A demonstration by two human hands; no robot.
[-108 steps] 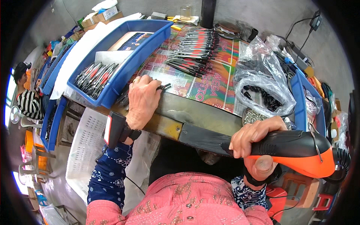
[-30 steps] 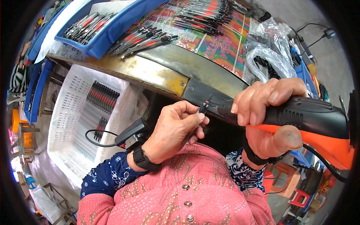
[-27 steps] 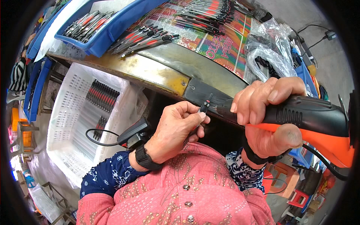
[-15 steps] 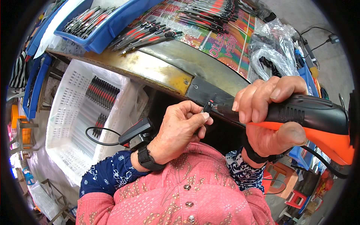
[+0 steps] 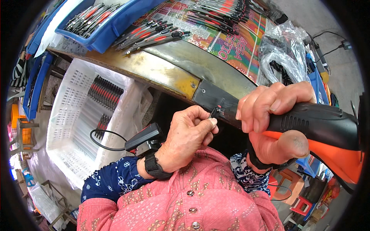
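Observation:
My right hand (image 5: 275, 115) is wrapped round a thick black-and-orange power tool (image 5: 316, 123), fingers over its top and thumb along the lower side. The tool's front end points left, partly hidden by the fingers. My left hand (image 5: 190, 129) pinches a small black piece (image 5: 216, 111) with a thin red-tipped part standing up from it. Thumb and forefinger cover much of that piece, so its kind does not show. It is held just left of my right fingers, in front of the table edge (image 5: 165, 77).
Left of me stands a white plastic basket (image 5: 63, 119) lined with film, holding rows of slim black-and-red pieces (image 5: 106, 92). On the table lie pen-like pieces (image 5: 154, 36), a blue bin (image 5: 102, 42) of similar pieces, and clear plastic bags (image 5: 281, 50). A black device with a cable is strapped to my left wrist.
The tool and my right hand have shifted slightly down and left. The thin red-tipped part now stands taller above my left fingertips. My left hand stays nearly in place.

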